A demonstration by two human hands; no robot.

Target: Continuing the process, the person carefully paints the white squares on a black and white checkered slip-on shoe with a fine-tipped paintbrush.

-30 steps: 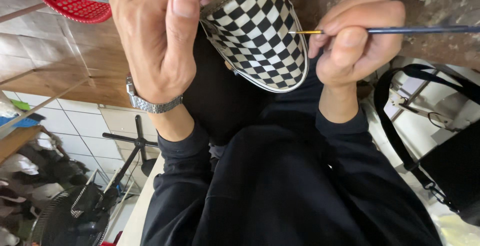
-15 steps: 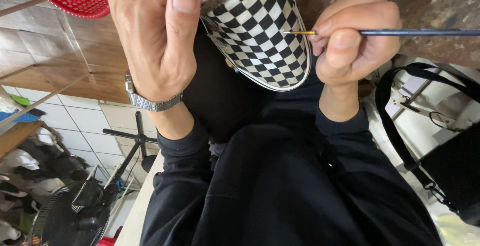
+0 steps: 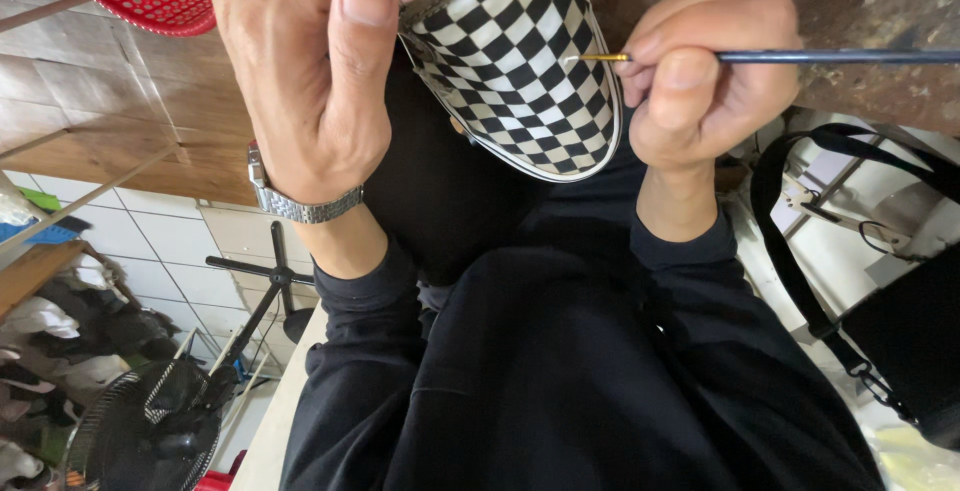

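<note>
Left hand [image 3: 310, 71], upper left of frame, grips checkered shoe [image 3: 520, 71]; right hand [image 3: 700, 71] pinches thin brush [image 3: 800, 56], tip touching the checks.

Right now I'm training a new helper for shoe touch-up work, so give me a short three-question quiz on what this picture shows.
1. True or false: the right hand holds a thin brush with its tip at the checkered shoe.
2. Which wrist wears the metal watch? A) left B) right C) neither
3. Fill in: the left hand grips the shoe. The perforated basket at the top left is coloured ____.

Key: 1 true; 2 A; 3 red.
</note>
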